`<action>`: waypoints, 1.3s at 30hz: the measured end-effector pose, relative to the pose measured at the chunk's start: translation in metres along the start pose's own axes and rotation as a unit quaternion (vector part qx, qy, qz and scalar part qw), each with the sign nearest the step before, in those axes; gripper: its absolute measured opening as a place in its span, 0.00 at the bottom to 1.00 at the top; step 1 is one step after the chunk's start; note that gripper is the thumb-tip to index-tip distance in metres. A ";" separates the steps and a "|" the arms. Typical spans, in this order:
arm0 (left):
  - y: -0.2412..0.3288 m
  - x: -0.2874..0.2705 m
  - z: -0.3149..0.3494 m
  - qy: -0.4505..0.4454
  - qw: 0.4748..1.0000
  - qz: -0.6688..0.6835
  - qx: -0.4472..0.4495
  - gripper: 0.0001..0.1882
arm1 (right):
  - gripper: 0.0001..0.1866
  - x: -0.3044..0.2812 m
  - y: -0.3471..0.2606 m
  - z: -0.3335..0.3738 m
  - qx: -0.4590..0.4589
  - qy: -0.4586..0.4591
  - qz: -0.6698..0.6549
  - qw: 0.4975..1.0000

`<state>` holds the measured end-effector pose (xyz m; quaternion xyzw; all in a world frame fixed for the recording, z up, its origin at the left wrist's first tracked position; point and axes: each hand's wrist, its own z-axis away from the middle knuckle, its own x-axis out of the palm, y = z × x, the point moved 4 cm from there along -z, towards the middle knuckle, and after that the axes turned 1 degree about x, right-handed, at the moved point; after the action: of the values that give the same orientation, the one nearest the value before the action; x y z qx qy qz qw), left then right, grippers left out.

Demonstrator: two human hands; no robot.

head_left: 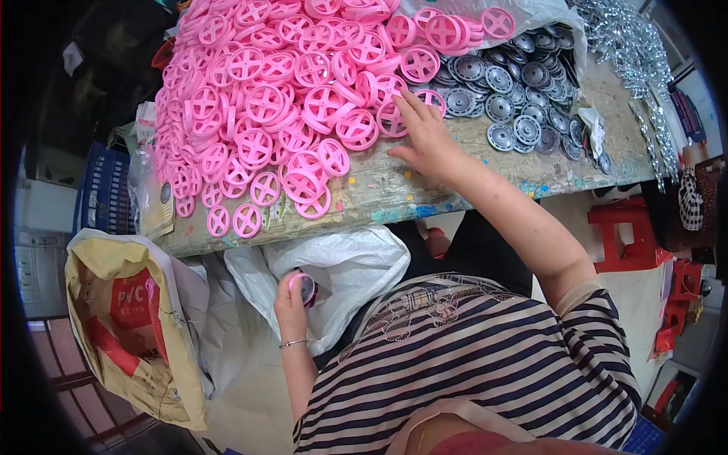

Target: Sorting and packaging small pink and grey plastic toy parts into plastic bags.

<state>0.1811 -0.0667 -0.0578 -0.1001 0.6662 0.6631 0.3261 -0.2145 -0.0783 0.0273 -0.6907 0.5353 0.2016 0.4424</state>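
Two hands on the go here. Left hand point(288, 307), lower centre of the frame, has its fingers curled round one pink-rimmed wheel with a grey middle point(309, 290), held over the mouth of one white sack point(364, 254). Right hand point(434, 144), just above centre, is open with fingers spread by the pink wheels point(265, 102); can't tell if it's touching any. Those pink ones fill the upper left and centre, way too many to count. Grey discs point(500, 107), upper right: dozens, overlapping. One tan bag point(182, 356), lower left, has pale lettering on a red panel.
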 end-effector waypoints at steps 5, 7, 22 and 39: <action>0.011 0.010 -0.001 0.040 0.993 -0.110 0.022 0.14 | 0.38 0.022 0.017 -0.019 0.016 -0.123 0.063 0.990; 0.007 0.014 -0.007 0.067 0.997 0.041 0.002 0.12 | 0.37 0.015 0.016 -0.021 0.006 -0.129 0.060 0.990; 0.144 0.140 -0.038 -0.170 0.889 0.425 -0.020 0.21 | 0.36 -0.042 -0.053 0.074 -0.034 -0.147 -0.191 0.970; 0.142 0.136 -0.031 -0.199 0.824 0.525 -0.072 0.18 | 0.19 -0.075 0.170 0.027 0.266 0.034 -0.026 0.963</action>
<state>-0.0133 -0.0409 -0.0217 0.3757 0.4890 0.7859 0.0458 -0.3913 -0.0198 0.0025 -0.5683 0.5661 0.0173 0.5968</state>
